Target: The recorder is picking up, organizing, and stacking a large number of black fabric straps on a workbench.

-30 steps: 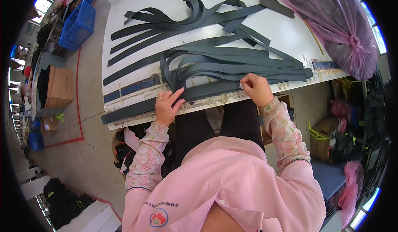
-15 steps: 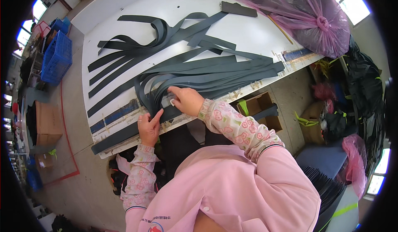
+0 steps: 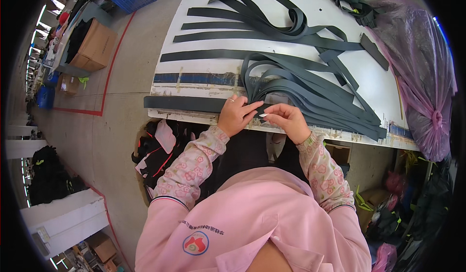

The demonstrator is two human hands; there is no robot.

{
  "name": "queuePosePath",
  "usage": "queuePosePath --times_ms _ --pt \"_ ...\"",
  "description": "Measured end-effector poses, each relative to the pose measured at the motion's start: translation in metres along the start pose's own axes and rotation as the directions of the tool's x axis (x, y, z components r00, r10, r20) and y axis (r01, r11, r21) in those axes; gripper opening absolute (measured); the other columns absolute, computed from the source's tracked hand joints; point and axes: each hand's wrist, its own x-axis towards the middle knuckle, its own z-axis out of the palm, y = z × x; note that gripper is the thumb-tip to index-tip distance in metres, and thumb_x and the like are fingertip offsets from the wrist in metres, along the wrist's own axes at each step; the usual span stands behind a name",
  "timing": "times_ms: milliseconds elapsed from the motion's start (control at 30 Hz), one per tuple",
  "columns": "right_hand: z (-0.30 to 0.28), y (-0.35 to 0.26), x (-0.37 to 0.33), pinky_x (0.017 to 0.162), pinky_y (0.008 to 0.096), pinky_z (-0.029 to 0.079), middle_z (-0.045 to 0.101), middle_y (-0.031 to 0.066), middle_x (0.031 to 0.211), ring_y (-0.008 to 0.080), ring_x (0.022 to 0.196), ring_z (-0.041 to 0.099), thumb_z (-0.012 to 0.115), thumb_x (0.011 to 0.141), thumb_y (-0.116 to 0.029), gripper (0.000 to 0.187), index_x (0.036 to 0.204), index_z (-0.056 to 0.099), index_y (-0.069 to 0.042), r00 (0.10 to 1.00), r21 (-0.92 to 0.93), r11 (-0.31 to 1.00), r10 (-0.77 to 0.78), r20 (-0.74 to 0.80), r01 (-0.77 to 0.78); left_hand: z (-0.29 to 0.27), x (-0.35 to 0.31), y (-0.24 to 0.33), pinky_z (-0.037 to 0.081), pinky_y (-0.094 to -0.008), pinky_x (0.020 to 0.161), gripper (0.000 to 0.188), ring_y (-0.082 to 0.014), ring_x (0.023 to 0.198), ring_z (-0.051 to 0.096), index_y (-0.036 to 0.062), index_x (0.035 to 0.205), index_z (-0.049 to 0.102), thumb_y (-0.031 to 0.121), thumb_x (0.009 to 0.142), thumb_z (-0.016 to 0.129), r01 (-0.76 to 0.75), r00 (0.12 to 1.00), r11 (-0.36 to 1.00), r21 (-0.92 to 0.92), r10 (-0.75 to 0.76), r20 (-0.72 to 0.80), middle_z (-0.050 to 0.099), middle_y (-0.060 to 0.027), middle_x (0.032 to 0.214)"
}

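Along the near edge of the table lies a dark grey webbing strap [image 3: 187, 103]. My left hand [image 3: 234, 115] rests on its right part, fingers stretched out and pointing right. My right hand [image 3: 290, 121] is just beside it, thumb and fingers pinching a small white piece [image 3: 263, 115], possibly tailor's chalk, over the strap. A looped bundle of similar grey straps [image 3: 310, 90] curves down close to my fingertips and spreads to the right. The strap's part under my fingers is partly hidden.
More loose grey straps [image 3: 223, 26] lie across the white table [image 3: 167, 65]. A dark flat piece [image 3: 374, 52] and a pink plastic bag [image 3: 412, 73] are at the right. Below the table's left side stands a box of dark and pink cloth [image 3: 162, 145].
My view has turned, so the table now sits farther right. My right hand has come down nearer my left fingertips, with the white piece still in its pinch.
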Motion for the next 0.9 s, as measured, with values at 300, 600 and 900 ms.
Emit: queuePosePath --times_ms 300,600,900 --pt "0.0 0.006 0.003 0.078 0.0216 0.05 0.07 0.0014 0.093 0.0072 0.085 0.062 0.071 0.093 -0.009 0.022 0.112 0.068 0.002 0.999 0.019 0.999 -0.029 -0.033 0.03 0.0 0.001 -0.001 0.043 -0.0373 0.068 0.04 -0.0244 0.073 0.048 0.0239 0.12 0.072 0.016 0.081 0.073 -0.021 1.0 1.0 0.005 0.021 0.012 0.047 -0.0036 0.079" --pt "0.002 0.008 0.009 0.067 0.0256 0.052 0.07 0.0028 0.082 0.0092 0.072 0.064 0.069 0.091 -0.007 0.011 0.095 0.065 0.002 0.982 -0.369 0.925 -0.143 -0.123 0.089 0.002 0.0 -0.002 0.041 -0.0383 0.068 0.044 -0.0253 0.071 0.047 0.0227 0.122 0.072 0.016 0.079 0.076 -0.028 1.0 1.0 -0.009 0.028 -0.013 0.047 -0.0053 0.078" --pt "0.02 0.01 0.023 0.061 0.0321 0.051 0.065 0.0109 0.072 0.0195 0.062 0.064 0.071 0.085 -0.007 0.018 0.099 0.062 0.0 0.949 -0.712 0.693 -0.287 -0.133 0.11 0.002 -0.001 -0.002 0.043 -0.0373 0.069 0.042 -0.0245 0.074 0.049 0.0219 0.121 0.072 0.015 0.08 0.074 -0.012 1.0 1.0 0.01 0.012 -0.01 0.048 -0.0035 0.08"
